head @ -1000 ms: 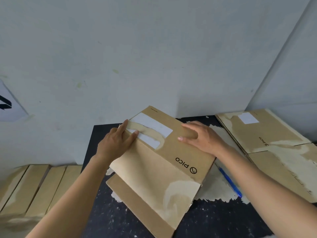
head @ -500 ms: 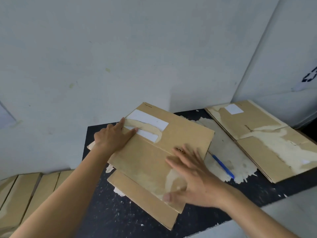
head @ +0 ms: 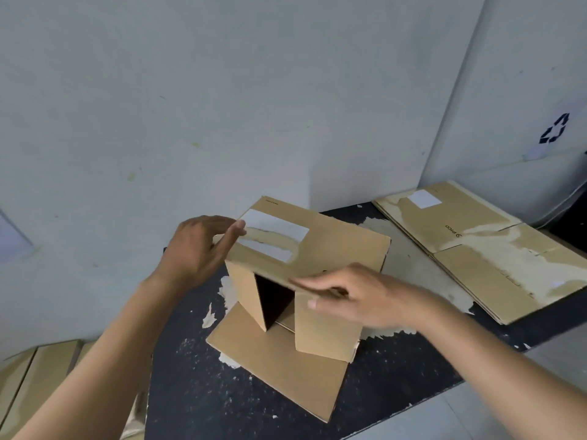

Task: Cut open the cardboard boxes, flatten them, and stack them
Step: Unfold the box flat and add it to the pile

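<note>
The right hand [head: 368, 296] pinches the box [head: 333, 246] at the near edge of its top panel. The left hand [head: 193, 249] touches its left edge with straight fingers. The box stands hollow on the desk [head: 197, 392] between both hands. It can probably fold toward the flat boxes [head: 476, 249] on the right, where there is room.

A brown cardboard box with a torn white label [head: 333, 246] stands opened up, with two near flaps hanging and one spread flat. Flattened brown cardboard boxes [head: 495, 258] lie stacked on its right, apart from it.
</note>
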